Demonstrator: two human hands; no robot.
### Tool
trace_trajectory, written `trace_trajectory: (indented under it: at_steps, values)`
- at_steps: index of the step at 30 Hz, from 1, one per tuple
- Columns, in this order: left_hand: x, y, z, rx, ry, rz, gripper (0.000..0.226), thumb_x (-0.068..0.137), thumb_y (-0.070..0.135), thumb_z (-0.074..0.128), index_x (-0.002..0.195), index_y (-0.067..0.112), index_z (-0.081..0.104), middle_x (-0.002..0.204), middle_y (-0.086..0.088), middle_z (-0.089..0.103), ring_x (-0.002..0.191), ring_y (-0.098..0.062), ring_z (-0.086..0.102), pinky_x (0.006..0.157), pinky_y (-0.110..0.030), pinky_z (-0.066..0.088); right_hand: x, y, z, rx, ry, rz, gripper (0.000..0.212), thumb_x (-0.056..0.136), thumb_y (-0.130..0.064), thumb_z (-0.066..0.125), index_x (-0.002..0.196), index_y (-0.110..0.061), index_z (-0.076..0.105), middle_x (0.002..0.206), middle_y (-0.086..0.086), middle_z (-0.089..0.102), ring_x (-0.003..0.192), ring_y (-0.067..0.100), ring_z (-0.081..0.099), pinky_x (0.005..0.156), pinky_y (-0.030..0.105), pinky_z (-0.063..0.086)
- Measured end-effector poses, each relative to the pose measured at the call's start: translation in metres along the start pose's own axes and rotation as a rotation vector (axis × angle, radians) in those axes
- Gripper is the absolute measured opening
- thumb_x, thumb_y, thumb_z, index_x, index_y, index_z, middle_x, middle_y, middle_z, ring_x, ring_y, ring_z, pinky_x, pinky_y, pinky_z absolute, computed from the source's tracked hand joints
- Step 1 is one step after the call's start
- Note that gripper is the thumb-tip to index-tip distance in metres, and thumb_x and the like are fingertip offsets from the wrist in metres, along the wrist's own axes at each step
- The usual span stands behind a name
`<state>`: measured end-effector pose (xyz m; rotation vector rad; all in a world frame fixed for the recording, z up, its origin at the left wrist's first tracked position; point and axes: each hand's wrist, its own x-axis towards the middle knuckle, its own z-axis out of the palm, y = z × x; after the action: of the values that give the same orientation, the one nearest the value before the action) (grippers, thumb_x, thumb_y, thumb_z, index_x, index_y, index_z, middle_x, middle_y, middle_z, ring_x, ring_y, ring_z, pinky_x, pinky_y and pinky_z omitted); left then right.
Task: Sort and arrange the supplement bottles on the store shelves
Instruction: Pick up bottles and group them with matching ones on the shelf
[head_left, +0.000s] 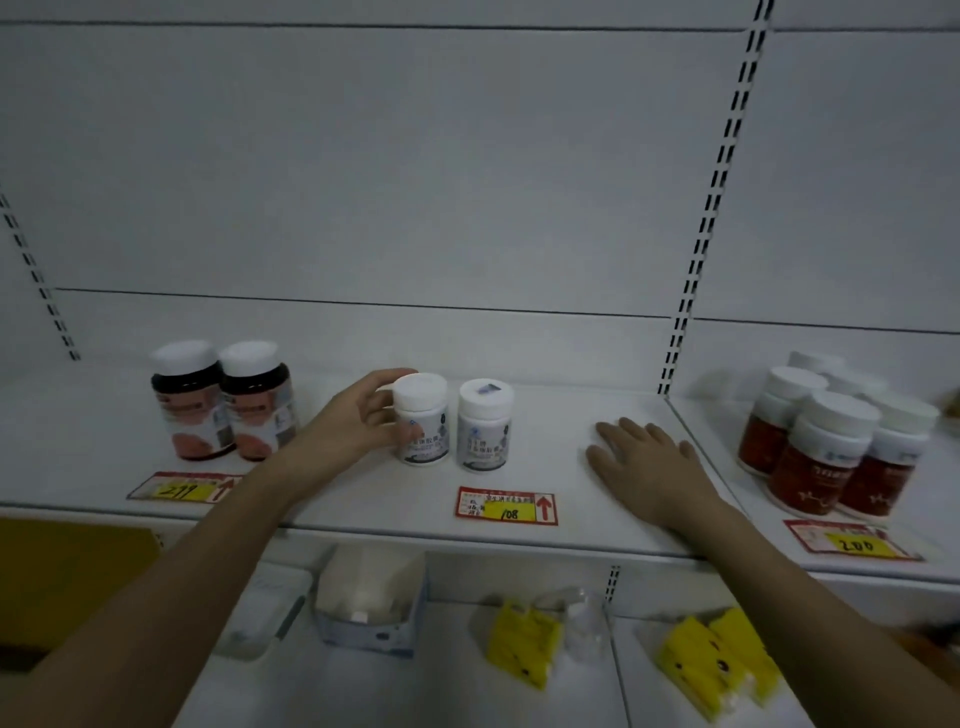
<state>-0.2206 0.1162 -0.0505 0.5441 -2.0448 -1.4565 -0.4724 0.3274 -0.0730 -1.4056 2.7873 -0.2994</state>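
The left hand (358, 421) is curling its grip round a white bottle (421, 421), thumb over the front of the label and fingers behind the cap. The bottle is standing upright on the shelf (322, 488), white-capped, with a pale label carrying dark Chinese characters too blurred to read. Just beside it on the right, a twin bottle (484, 426) is standing apart from it, with a small dark mark on its cap.

The right hand (649, 457) is lying flat on the shelf, fingers straight and spread, holding nothing, between the twin bottle and the red bottles (826, 447), which are clustered white-capped in the next bay.

To the left, two dark bottles (223, 402) with white caps and pinkish labels are standing touching.

Along the shelf edge, red-and-yellow price tags are showing handwritten numbers: one (506, 506) reading "108" with a red arrow below the white pair, another (852, 540) reading "200" below the red ones, and a third (184, 487) with blurred figures.

On the lower shelf, yellow packs (524, 642) are lying.
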Motion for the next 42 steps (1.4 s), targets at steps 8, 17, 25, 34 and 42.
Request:
trace_trajectory:
  at_steps: [8, 17, 25, 34, 42]
  values:
    - [0.007, 0.008, 0.034, 0.034, -0.097, 0.035, 0.062, 0.080, 0.003, 0.075, 0.131, 0.027, 0.051, 0.129, 0.008, 0.062, 0.115, -0.009, 0.061, 0.094, -0.030, 0.053, -0.001, 0.001, 0.003, 0.029, 0.027, 0.019, 0.058, 0.098, -0.053, 0.026, 0.151, -0.029, 0.032, 0.158, -0.004, 0.032, 0.145, 0.023, 0.025, 0.117, 0.052, 0.015]
    - [0.007, 0.008, 0.066, 0.028, -0.097, 0.046, 0.064, 0.084, 0.008, 0.072, 0.139, 0.024, 0.045, 0.127, 0.009, 0.062, 0.108, -0.002, 0.064, 0.081, -0.019, 0.054, 0.004, 0.002, 0.006, 0.047, 0.031, 0.033, 0.061, 0.097, -0.055, 0.027, 0.152, -0.030, 0.029, 0.162, -0.005, 0.025, 0.148, 0.021, 0.021, 0.119, 0.051, 0.013]
    - [0.011, 0.000, 0.065, 0.007, -0.116, 0.059, 0.066, 0.083, 0.012, 0.074, 0.140, 0.026, 0.044, 0.126, 0.008, 0.062, 0.105, -0.003, 0.065, 0.079, -0.018, 0.055, 0.002, 0.000, 0.004, 0.045, 0.051, 0.035, 0.058, 0.097, -0.053, 0.031, 0.150, -0.028, 0.035, 0.157, -0.005, 0.035, 0.142, 0.021, 0.030, 0.116, 0.049, 0.020]
    - [0.011, 0.072, 0.070, 0.150, 0.256, 0.074, 0.042, 0.099, 0.039, 0.049, 0.138, 0.024, 0.048, 0.135, 0.002, 0.053, 0.122, -0.015, 0.049, 0.099, -0.032, 0.039, -0.007, -0.004, -0.037, 0.287, -0.009, 0.081, 0.047, 0.096, -0.047, 0.050, 0.135, -0.022, 0.054, 0.143, 0.004, 0.053, 0.126, 0.023, 0.052, 0.105, 0.038, 0.041]
    - [0.012, 0.209, 0.156, 0.603, -0.021, 0.181, 0.037, 0.095, 0.047, 0.052, 0.123, 0.023, 0.058, 0.118, 0.001, 0.061, 0.105, -0.018, 0.059, 0.092, -0.035, 0.047, -0.056, 0.030, -0.165, 0.370, 0.244, -0.088, 0.030, 0.094, -0.040, 0.054, 0.092, -0.015, 0.069, 0.098, 0.004, 0.071, 0.090, 0.023, 0.067, 0.084, 0.038, 0.055]
